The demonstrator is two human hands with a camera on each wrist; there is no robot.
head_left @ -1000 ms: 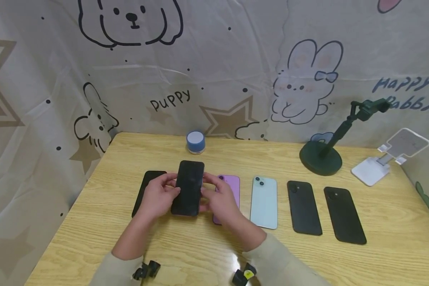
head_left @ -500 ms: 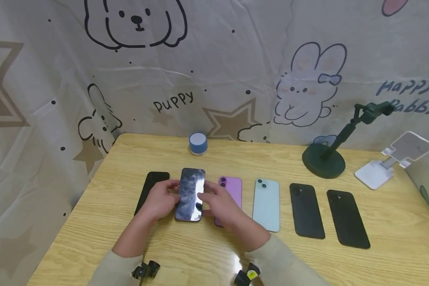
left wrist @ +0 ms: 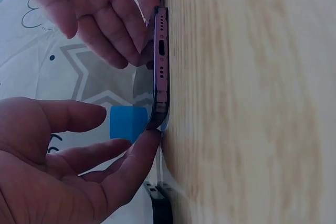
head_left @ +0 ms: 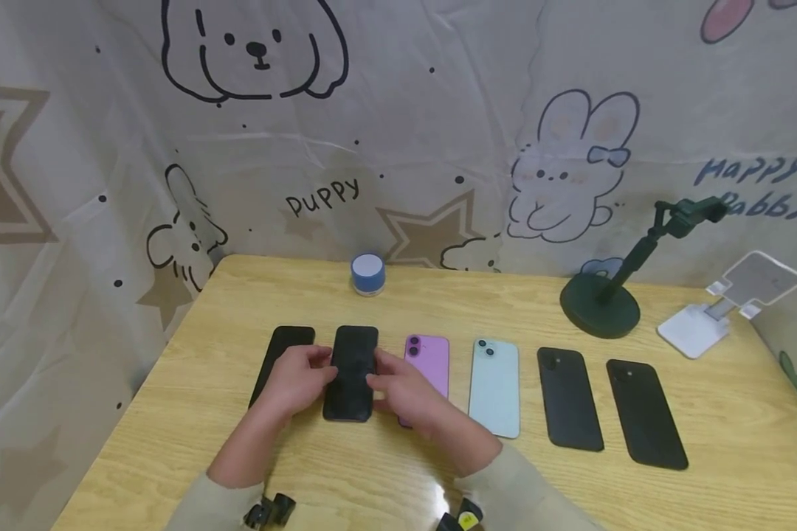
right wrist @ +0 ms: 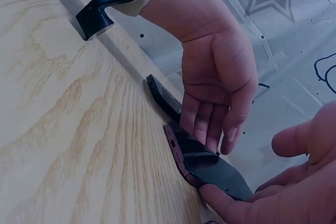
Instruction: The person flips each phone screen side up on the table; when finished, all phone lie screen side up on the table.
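A smartphone with a dark screen and purple-pink edge lies screen up on the wooden table. My left hand is at its left side; in the left wrist view a finger touches the phone's edge while the thumb stays apart from it. On the other side, my right hand has a finger against the edge, its thumb raised off the screen in the right wrist view. Partly behind my left hand is a black phone. A purple phone, camera side up, is partly covered by my right hand.
To the right, a light blue phone and two black phones lie camera side up in the row. A small blue-and-white cylinder stands behind. Farther right are a dark green stand and a white phone stand.
The phone between my hands has come down from a raised, tilted position to lie on the table. Both hands have lowered with it, and their fingers have loosened.
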